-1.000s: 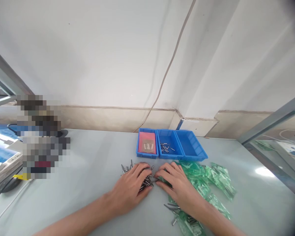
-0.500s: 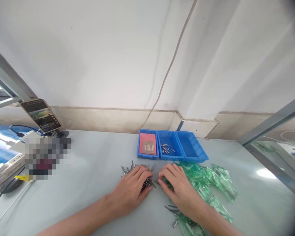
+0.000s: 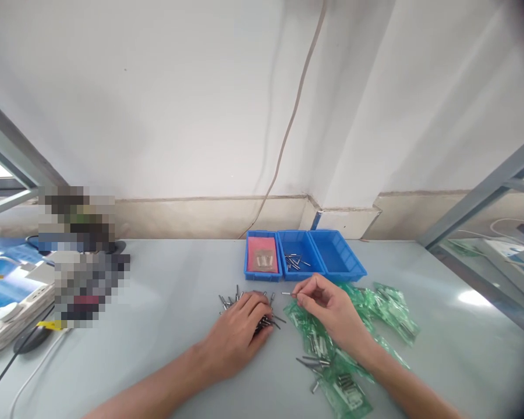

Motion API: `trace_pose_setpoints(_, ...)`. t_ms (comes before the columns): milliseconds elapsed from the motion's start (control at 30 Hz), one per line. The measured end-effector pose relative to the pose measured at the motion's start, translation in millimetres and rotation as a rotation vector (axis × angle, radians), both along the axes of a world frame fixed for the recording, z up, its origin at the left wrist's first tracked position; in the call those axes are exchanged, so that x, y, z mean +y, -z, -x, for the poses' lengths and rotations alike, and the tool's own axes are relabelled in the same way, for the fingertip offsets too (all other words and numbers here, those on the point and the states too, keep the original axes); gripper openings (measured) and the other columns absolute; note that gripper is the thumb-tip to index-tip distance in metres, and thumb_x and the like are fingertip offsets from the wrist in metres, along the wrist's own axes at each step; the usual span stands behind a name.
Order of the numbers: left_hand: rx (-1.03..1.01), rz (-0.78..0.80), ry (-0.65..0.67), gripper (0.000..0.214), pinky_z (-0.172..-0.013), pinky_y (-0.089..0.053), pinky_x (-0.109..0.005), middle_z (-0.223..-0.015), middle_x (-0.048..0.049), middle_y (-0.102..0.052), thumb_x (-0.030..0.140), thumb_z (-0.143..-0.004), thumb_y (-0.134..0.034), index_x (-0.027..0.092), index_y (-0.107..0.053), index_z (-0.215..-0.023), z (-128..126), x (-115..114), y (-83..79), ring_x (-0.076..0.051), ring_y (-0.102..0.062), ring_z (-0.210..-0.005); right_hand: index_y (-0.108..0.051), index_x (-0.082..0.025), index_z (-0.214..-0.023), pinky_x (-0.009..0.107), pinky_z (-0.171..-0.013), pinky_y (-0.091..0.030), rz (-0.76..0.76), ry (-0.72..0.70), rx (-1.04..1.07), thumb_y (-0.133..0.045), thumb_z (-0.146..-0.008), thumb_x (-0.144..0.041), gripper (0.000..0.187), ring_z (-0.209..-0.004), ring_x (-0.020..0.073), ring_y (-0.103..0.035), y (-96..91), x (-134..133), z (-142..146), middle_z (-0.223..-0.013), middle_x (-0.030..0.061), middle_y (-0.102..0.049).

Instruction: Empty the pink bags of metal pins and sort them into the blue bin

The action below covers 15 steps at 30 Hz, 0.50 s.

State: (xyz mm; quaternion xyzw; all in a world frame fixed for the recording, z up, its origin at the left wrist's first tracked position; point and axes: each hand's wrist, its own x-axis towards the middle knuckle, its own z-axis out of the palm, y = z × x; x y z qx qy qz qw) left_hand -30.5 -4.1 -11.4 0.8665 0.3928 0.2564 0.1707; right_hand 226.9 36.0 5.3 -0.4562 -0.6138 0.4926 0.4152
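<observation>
Wall (image 3: 179, 116), pale, crossed by a hanging cable (image 3: 294, 110), backs a grey table (image 3: 174, 273). At far left, pixelated patches hide things beside a power strip (image 3: 30, 305). Three blue bins (image 3: 338, 253) adjoin; the left holds a pink sheet (image 3: 255, 241) under a clear packet (image 3: 263, 263), the middle a few metal rods (image 3: 293, 263). Green bags (image 3: 395, 311) lie rightward, partly covered by the right hand (image 3: 332, 302) and forearm; pale marks on the nearest, perhaps a label, are too small to read. The left hand (image 3: 240, 326), fingers curled, cups a rod pile (image 3: 266, 321), covering much of it; whether it grips any, I cannot tell. The right hand's thumb and fingertips pinch one slim rod (image 3: 286, 293), near the pile.
</observation>
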Motion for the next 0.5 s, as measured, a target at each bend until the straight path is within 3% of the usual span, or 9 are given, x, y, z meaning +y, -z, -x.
trace_pose_setpoints(333,0.024,0.011,0.008,0.013,-0.103,-0.056,-0.043,-0.129,-0.0079,-0.065,0.02,-0.108,-0.059,0.023,-0.055,-0.12,0.7,-1.0,-1.8,-0.026,-0.06,-0.126,-0.061,-0.021,-0.073,0.034,-0.08,-0.053,0.047,0.023,0.142,-0.088,-0.085,-0.046,0.038,-0.09,0.0223,-0.068,-4.8,1.2,2.4,-0.097,0.0055,-0.074)
trace_pose_setpoints(500,0.037,0.009,0.009,0.016,-0.107,-0.054,-0.045,-0.131,-0.0085,-0.064,0.021,-0.108,-0.06,0.023,-0.055,-0.124,-0.1,-1.0,-1.3,-0.027,-0.059,-0.128,-0.071,-0.024,-0.092,0.034,-0.079,-0.054,0.079,0.027,0.143,-0.086,-0.089,-0.049,0.03,-0.083,0.0205,-0.065,-8.0,1.3,1.1,-0.092,0.0027,-0.073)
